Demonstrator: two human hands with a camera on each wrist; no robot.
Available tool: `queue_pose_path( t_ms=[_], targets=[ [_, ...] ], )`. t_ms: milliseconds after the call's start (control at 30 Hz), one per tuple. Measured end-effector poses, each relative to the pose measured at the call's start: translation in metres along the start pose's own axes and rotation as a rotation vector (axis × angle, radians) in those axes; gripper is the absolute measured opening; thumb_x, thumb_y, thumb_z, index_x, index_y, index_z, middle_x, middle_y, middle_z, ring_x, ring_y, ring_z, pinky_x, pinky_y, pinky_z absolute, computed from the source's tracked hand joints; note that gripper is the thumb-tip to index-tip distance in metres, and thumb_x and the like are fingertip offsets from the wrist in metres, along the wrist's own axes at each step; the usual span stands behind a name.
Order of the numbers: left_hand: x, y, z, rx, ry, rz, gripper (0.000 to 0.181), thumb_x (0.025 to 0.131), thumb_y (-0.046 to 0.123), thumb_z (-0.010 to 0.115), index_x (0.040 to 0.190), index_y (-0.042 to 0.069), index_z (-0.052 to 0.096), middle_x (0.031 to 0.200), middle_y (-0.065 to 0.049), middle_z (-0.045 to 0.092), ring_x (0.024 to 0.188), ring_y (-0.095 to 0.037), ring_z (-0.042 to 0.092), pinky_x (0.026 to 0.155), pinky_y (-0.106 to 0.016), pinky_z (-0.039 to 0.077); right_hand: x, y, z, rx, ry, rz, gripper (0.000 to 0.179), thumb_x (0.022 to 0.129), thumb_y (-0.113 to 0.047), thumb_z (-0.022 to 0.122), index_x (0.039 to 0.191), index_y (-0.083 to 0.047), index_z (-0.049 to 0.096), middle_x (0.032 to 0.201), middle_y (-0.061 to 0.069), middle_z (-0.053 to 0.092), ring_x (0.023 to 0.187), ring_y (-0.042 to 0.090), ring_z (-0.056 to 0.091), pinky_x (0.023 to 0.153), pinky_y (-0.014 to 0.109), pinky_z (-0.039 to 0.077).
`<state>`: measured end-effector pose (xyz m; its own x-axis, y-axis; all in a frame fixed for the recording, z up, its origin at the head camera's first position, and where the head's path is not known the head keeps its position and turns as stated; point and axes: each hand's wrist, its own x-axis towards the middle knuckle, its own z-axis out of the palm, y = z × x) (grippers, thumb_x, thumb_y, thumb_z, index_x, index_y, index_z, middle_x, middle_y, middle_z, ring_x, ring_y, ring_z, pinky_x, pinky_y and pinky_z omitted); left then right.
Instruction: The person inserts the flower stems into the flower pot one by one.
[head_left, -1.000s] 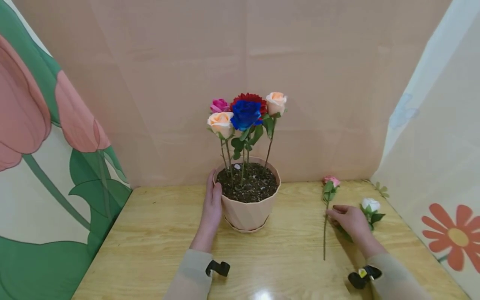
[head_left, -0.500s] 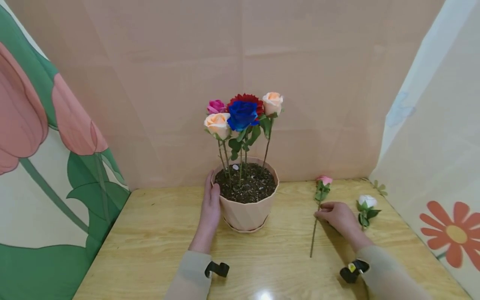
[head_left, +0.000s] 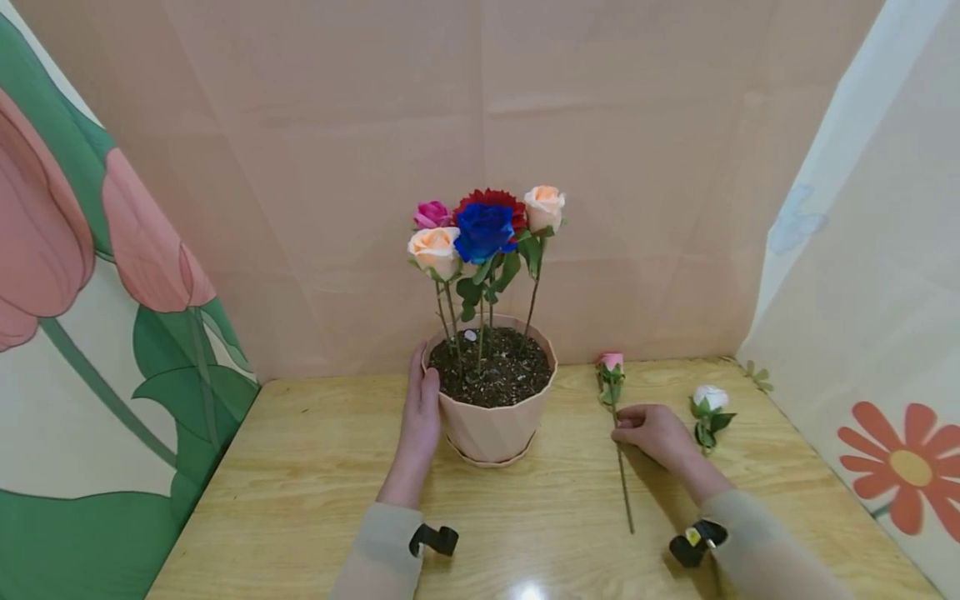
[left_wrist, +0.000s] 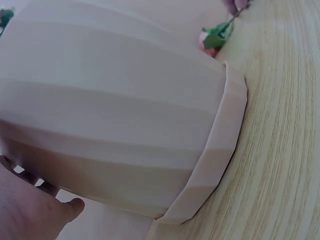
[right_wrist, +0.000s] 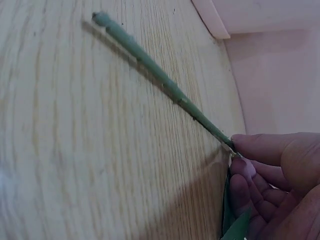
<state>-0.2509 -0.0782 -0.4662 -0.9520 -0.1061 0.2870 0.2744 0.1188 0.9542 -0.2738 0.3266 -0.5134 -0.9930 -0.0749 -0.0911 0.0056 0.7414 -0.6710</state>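
A pale pink flowerpot (head_left: 495, 429) filled with dark soil stands on a saucer, with several upright flowers in it: a blue rose (head_left: 486, 233), a red bloom (head_left: 517, 212), two peach roses and a magenta one. My left hand (head_left: 420, 417) lies against the pot's left side, its fingers fairly straight along the wall. To the right of the pot, my right hand (head_left: 660, 435) pinches the stem of a pink rose (head_left: 611, 372) between thumb and fingertips. In the right wrist view the green stem (right_wrist: 165, 82) reaches out just above the table, casting a shadow.
A white rose (head_left: 708, 400) lies beyond my right hand, its stem partly hidden by the arm. The wooden table (head_left: 300, 492) meets a plain pinkish backdrop (head_left: 360, 167) behind the pot. Flower-printed panels flank both sides.
My right hand has moved left toward the pot, carrying the pink rose, whose stem end now swings nearer to me. The white rose appears slightly shifted left. The left hand stays on the pot.
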Motion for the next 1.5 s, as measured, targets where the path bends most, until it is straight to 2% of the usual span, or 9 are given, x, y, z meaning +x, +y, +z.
queue_pose_path(
  t_ms=[167, 367, 633, 867, 1033, 1167, 1333, 1400, 1500],
  targets=[
    [0.0, 0.0, 0.0, 0.007, -0.004, 0.008, 0.058, 0.123, 0.036, 0.032, 0.178, 0.028, 0.019, 0.184, -0.007, 0.016, 0.166, -0.039, 0.017, 0.132, -0.065, 0.015, 0.0, -0.006, 0.003, -0.006, 0.004, -0.015, 0.048, 0.099, -0.022, 0.085, 0.135, 0.008, 0.073, 0.11, 0.011, 0.08, 0.104, 0.028, 0.073, 0.096, 0.055, 0.058],
    [0.0, 0.0, -0.001, 0.009, -0.007, 0.014, 0.057, 0.123, 0.035, 0.031, 0.178, 0.027, 0.018, 0.184, -0.007, 0.016, 0.166, -0.039, 0.017, 0.132, -0.065, 0.015, -0.002, -0.017, 0.004, -0.042, -0.01, -0.038, 0.049, 0.099, -0.025, 0.085, 0.136, 0.006, 0.073, 0.11, 0.01, 0.079, 0.102, 0.027, 0.072, 0.093, 0.055, 0.058],
    [0.0, 0.0, 0.0, 0.002, -0.004, 0.018, 0.057, 0.123, 0.034, 0.031, 0.178, 0.026, 0.019, 0.183, -0.006, 0.017, 0.167, -0.036, 0.016, 0.133, -0.064, 0.015, -0.002, -0.025, 0.007, -0.017, -0.059, -0.078, 0.036, 0.099, -0.009, 0.08, 0.131, 0.008, 0.075, 0.106, 0.01, 0.079, 0.098, 0.024, 0.072, 0.084, 0.045, 0.06],
    [0.0, -0.001, -0.001, 0.007, 0.002, 0.013, 0.057, 0.123, 0.034, 0.033, 0.178, 0.025, 0.021, 0.183, -0.007, 0.018, 0.167, -0.036, 0.016, 0.133, -0.064, 0.014, -0.001, -0.026, 0.006, -0.034, -0.067, -0.071, 0.032, 0.098, -0.008, 0.078, 0.126, 0.007, 0.077, 0.108, 0.011, 0.079, 0.1, 0.026, 0.071, 0.09, 0.052, 0.059],
    [-0.001, 0.0, 0.0, 0.012, 0.009, 0.016, 0.057, 0.123, 0.032, 0.034, 0.178, 0.023, 0.022, 0.183, -0.008, 0.019, 0.167, -0.037, 0.017, 0.133, -0.062, 0.014, -0.001, -0.024, 0.008, -0.027, -0.072, -0.052, 0.031, 0.097, -0.007, 0.076, 0.125, 0.006, 0.078, 0.114, 0.015, 0.078, 0.103, 0.029, 0.071, 0.091, 0.052, 0.059],
    [0.0, 0.0, 0.0, 0.009, 0.011, 0.017, 0.057, 0.123, 0.033, 0.032, 0.178, 0.023, 0.022, 0.183, -0.007, 0.02, 0.167, -0.036, 0.017, 0.133, -0.061, 0.015, -0.002, -0.022, 0.008, 0.018, -0.063, -0.05, 0.032, 0.099, -0.008, 0.074, 0.127, 0.007, 0.077, 0.121, 0.02, 0.077, 0.106, 0.029, 0.071, 0.09, 0.049, 0.06],
    [0.0, 0.001, 0.0, 0.01, 0.012, 0.015, 0.057, 0.123, 0.034, 0.032, 0.178, 0.024, 0.022, 0.183, -0.008, 0.019, 0.166, -0.037, 0.018, 0.133, -0.062, 0.015, -0.009, -0.023, 0.004, 0.176, -0.055, -0.031, 0.035, 0.106, -0.01, 0.07, 0.135, 0.009, 0.071, 0.123, 0.023, 0.076, 0.097, 0.025, 0.071, 0.078, 0.037, 0.062],
    [0.0, 0.001, 0.0, 0.013, 0.013, 0.016, 0.057, 0.123, 0.034, 0.032, 0.178, 0.024, 0.022, 0.183, -0.008, 0.019, 0.166, -0.038, 0.018, 0.133, -0.062, 0.016, -0.012, -0.024, 0.001, 0.222, -0.046, -0.048, 0.035, 0.108, -0.011, 0.068, 0.137, 0.008, 0.07, 0.124, 0.024, 0.075, 0.098, 0.026, 0.072, 0.076, 0.035, 0.062],
    [-0.001, 0.002, 0.0, 0.016, 0.014, 0.018, 0.056, 0.123, 0.033, 0.032, 0.178, 0.024, 0.022, 0.183, -0.009, 0.019, 0.166, -0.038, 0.018, 0.133, -0.063, 0.015, -0.017, -0.029, -0.004, 0.239, -0.023, -0.089, 0.036, 0.111, -0.014, 0.067, 0.14, 0.006, 0.069, 0.129, 0.026, 0.074, 0.103, 0.03, 0.073, 0.079, 0.037, 0.064]
  ],
)
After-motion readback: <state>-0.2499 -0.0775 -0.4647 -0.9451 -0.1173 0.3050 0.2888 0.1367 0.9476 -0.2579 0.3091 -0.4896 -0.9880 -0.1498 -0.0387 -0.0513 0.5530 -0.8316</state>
